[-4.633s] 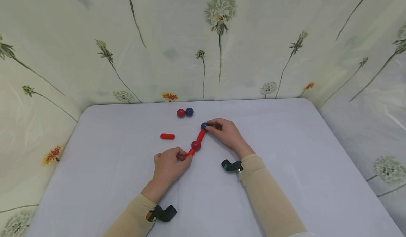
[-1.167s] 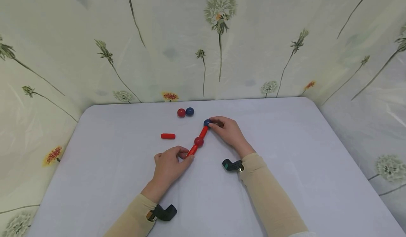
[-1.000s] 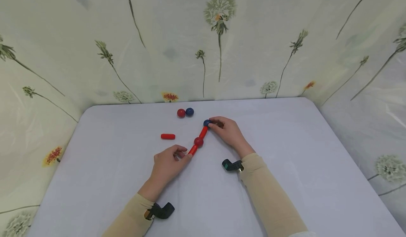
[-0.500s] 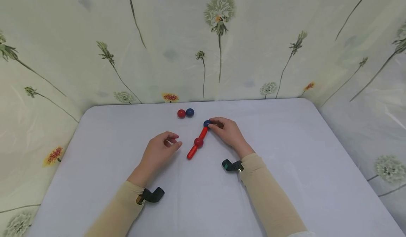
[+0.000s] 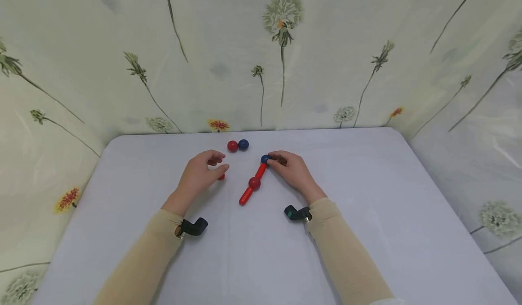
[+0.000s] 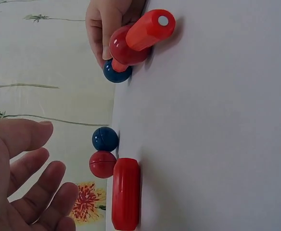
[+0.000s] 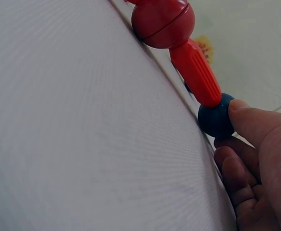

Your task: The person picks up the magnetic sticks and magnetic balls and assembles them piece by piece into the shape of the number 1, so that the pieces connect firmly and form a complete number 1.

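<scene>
My right hand [image 5: 291,169] pinches a blue ball [image 5: 266,159] at the far end of a chain. From that ball run a red rod [image 5: 261,171], a red ball [image 5: 254,183] and another red rod [image 5: 245,196], joined in a line on the table. My left hand [image 5: 197,173] holds nothing; its fingers are apart above a loose red rod [image 5: 221,177], mostly hidden by the hand in the head view. In the left wrist view the loose rod [image 6: 126,194] lies whole, clear of my left fingers. The right wrist view shows thumb and fingers around the blue ball [image 7: 216,117].
A loose red ball [image 5: 232,146] and a loose blue ball [image 5: 243,144] sit side by side near the back edge of the white table [image 5: 346,169]. Behind the table hangs a flowered cloth [image 5: 228,46]. Each wrist wears a dark camera.
My left hand has let go of the near red rod of the chain and moved left and away, over the loose rod. My right hand stays on the blue ball, almost still over the last second.
</scene>
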A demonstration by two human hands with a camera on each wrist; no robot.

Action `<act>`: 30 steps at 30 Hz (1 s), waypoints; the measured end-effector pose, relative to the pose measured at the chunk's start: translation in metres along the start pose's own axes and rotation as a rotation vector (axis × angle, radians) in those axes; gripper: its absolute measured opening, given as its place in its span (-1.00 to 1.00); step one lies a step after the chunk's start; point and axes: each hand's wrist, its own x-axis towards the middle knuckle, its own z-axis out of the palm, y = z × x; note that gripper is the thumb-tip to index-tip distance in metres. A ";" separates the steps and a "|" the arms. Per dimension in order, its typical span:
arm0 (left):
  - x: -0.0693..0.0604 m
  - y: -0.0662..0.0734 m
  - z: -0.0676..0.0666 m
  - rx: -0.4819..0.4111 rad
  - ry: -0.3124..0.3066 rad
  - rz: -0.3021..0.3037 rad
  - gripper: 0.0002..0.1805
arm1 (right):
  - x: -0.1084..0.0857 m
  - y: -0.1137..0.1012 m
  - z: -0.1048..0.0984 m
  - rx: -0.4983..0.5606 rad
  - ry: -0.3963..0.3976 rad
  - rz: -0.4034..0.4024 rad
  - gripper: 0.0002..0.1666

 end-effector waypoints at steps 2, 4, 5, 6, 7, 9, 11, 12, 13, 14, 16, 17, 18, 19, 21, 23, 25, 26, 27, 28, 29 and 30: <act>0.006 0.002 0.000 0.013 -0.015 -0.009 -0.53 | 0.000 0.000 -0.001 0.003 0.003 0.001 -0.58; 0.012 0.005 0.001 0.023 -0.030 -0.012 -0.52 | 0.000 0.000 -0.001 0.006 0.006 0.000 -0.57; 0.014 0.007 0.001 0.023 -0.036 -0.013 -0.51 | 0.000 0.000 -0.002 0.007 0.007 0.000 -0.57; 0.017 0.009 0.002 0.027 -0.041 -0.015 -0.50 | 0.000 0.000 -0.002 0.008 0.007 -0.001 -0.57; 0.020 0.010 0.003 0.030 -0.043 -0.018 -0.49 | 0.000 0.000 -0.002 0.006 0.007 -0.002 -0.56; 0.024 0.012 0.004 0.036 -0.047 -0.019 -0.49 | 0.000 0.000 -0.002 0.006 0.007 -0.004 -0.56; 0.028 0.013 0.005 0.041 -0.048 -0.022 -0.48 | 0.000 0.000 -0.002 0.003 0.002 -0.003 -0.57; 0.029 0.013 0.005 0.046 -0.051 -0.024 -0.48 | 0.000 0.000 -0.002 0.003 -0.001 -0.003 -0.57; 0.031 0.014 0.005 0.047 -0.053 -0.025 -0.48 | 0.000 -0.001 -0.002 0.004 -0.003 -0.004 -0.58; 0.032 0.014 0.005 0.048 -0.057 -0.026 -0.48 | 0.000 -0.001 -0.002 0.004 -0.005 -0.004 -0.58; 0.035 0.014 0.005 0.054 -0.061 -0.029 -0.47 | 0.000 -0.003 -0.002 0.004 -0.007 -0.006 -0.58; 0.036 0.014 0.005 0.055 -0.062 -0.031 -0.46 | 0.000 -0.003 -0.002 0.006 -0.006 -0.008 -0.59; 0.037 0.013 0.004 0.058 -0.061 -0.031 -0.45 | 0.000 -0.004 -0.002 0.005 -0.005 -0.010 -0.59; 0.038 0.012 0.004 0.059 -0.060 -0.030 -0.44 | 0.000 -0.004 -0.002 0.006 -0.004 -0.011 -0.58; 0.041 0.010 0.004 0.060 -0.062 -0.029 -0.44 | 0.000 -0.005 -0.001 0.002 -0.004 -0.013 -0.57; 0.043 0.008 0.004 0.057 -0.063 -0.032 -0.43 | 0.000 -0.004 -0.001 -0.004 -0.004 -0.012 -0.56; 0.046 0.005 0.005 0.052 -0.068 -0.037 -0.43 | 0.000 -0.004 -0.002 -0.008 -0.003 -0.010 -0.56; 0.048 0.004 0.005 0.049 -0.071 -0.043 -0.43 | 0.000 -0.003 -0.002 -0.011 -0.003 -0.010 -0.56; 0.050 0.003 0.006 0.048 -0.072 -0.050 -0.42 | 0.000 -0.003 -0.002 -0.010 -0.003 -0.009 -0.55; 0.051 0.002 0.007 0.044 -0.075 -0.059 -0.42 | 0.000 -0.003 -0.002 -0.010 -0.002 -0.009 -0.56; 0.053 0.001 0.007 0.036 -0.079 -0.067 -0.42 | 0.000 -0.003 -0.001 -0.009 -0.003 -0.009 -0.56; 0.055 0.001 0.007 0.026 -0.083 -0.076 -0.42 | -0.001 -0.002 -0.001 -0.007 -0.004 -0.009 -0.56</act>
